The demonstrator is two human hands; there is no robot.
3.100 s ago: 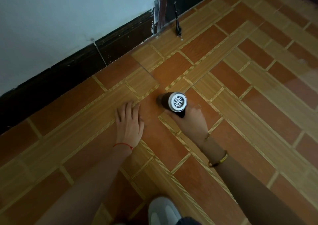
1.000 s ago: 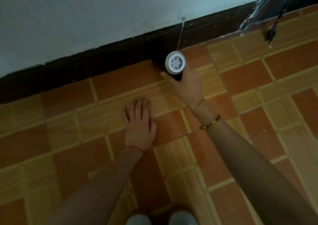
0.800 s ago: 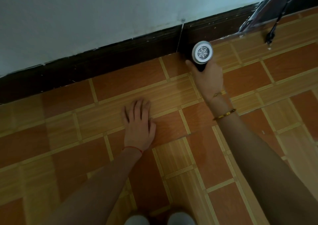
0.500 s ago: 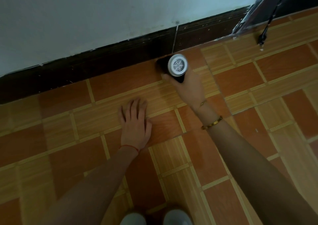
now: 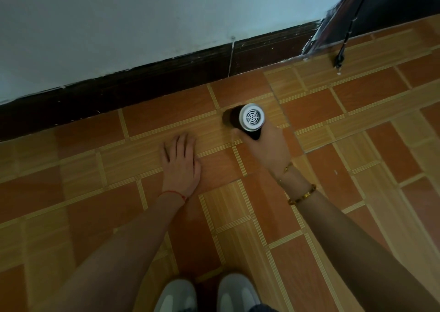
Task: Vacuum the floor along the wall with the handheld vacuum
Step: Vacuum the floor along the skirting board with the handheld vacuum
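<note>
My right hand (image 5: 267, 149) grips a small black handheld vacuum (image 5: 247, 120) whose round white vented rear cap faces the camera. Its nozzle end points down at the orange tiled floor (image 5: 238, 216) and is hidden by the body. The vacuum sits about one tile away from the dark skirting board (image 5: 166, 78) under the pale wall (image 5: 142, 21). My left hand (image 5: 180, 166) lies flat on the floor, palm down and fingers slightly spread, just left of the vacuum and not touching it.
A black cable with a plug end (image 5: 339, 57) hangs down by a dark doorway or frame (image 5: 333, 25) at the top right. My two grey shoes (image 5: 207, 295) show at the bottom edge.
The vacuum has pulled back from the skirting board toward me, after sweeping right and then left along the wall. My left hand has stayed flat on the floor.
</note>
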